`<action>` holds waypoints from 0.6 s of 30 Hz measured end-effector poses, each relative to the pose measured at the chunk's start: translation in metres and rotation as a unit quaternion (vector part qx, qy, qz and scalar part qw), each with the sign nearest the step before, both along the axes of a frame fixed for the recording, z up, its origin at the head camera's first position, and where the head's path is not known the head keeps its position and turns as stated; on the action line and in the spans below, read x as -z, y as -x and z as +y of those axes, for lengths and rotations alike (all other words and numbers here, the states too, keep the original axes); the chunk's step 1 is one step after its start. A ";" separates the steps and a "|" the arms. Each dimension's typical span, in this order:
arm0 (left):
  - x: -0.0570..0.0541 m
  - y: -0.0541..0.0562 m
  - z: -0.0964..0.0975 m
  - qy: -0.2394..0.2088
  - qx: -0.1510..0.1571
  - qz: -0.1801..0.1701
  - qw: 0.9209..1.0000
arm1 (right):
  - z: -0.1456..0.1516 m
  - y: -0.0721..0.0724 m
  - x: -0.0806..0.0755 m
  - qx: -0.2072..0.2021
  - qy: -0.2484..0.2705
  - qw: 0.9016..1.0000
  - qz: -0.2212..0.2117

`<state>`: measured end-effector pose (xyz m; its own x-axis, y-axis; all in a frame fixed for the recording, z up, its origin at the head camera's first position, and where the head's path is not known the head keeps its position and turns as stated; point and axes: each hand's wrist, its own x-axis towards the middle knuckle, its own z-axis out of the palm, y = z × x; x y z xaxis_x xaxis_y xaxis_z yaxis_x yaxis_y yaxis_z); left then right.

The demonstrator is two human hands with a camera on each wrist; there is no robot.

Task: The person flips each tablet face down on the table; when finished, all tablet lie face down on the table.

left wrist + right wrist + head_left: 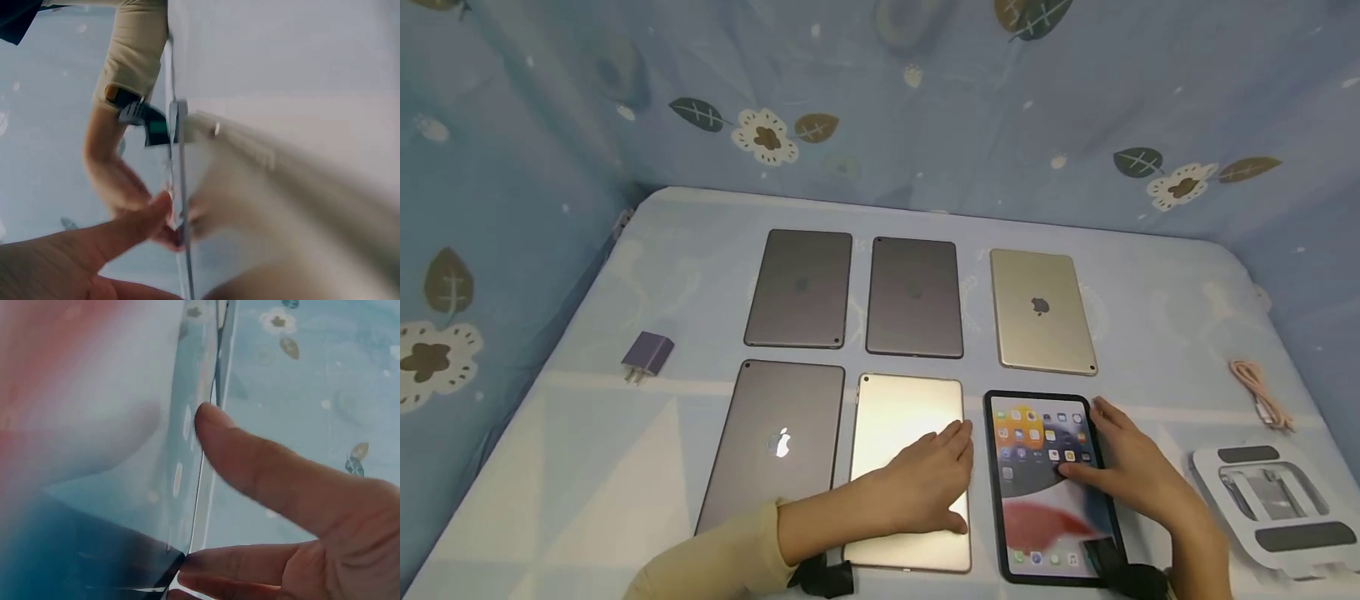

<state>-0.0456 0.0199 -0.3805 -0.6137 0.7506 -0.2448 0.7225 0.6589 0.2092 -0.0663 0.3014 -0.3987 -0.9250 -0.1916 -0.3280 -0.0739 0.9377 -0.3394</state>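
My left hand (925, 479) lies over a gold tablet (895, 412) in the front row, fingers straight and together near its right edge. In the left wrist view its thumb (119, 237) stretches forward at the tablet's edge. Beside it is a black-framed tablet (1026, 500) with its home screen lit. My right hand (1138, 475) is at this tablet's right side, index fingertip by the upper corner and thumb reaching over the screen. The right wrist view shows the thumb (256, 459) extended at the edge, apart from its reflection in the screen.
A large grey tablet (790, 400) lies face down at front left. Behind are two dark grey tablets (797, 275) (913, 325) and a smaller gold one (1045, 342). A purple charger plug (651, 352) sits far left; a coiled cable (1258, 387) and white stand (1232, 492) lie right.
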 end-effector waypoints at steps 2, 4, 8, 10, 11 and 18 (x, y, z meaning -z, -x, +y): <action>0.003 0.000 0.006 -0.003 -0.001 -0.010 1.000 | 0.004 0.000 0.000 0.004 -0.004 1.000 -0.007; 0.005 0.000 0.010 -0.005 -0.004 -0.029 1.000 | 0.007 -0.002 0.000 0.005 -0.007 1.000 -0.017; 0.007 0.002 0.012 -0.005 -0.011 -0.059 0.998 | 0.012 -0.004 -0.001 -0.009 0.015 0.999 -0.033; 0.008 0.003 0.012 -0.007 -0.014 -0.067 0.998 | 0.014 -0.005 -0.001 -0.017 0.036 0.998 -0.039; 0.009 0.004 0.011 -0.011 -0.015 -0.071 0.997 | 0.015 -0.005 -0.001 -0.019 0.047 0.998 -0.041; 0.010 0.007 0.009 -0.035 -0.008 -0.083 0.996 | 0.032 -0.010 -0.003 0.001 0.152 0.982 -0.116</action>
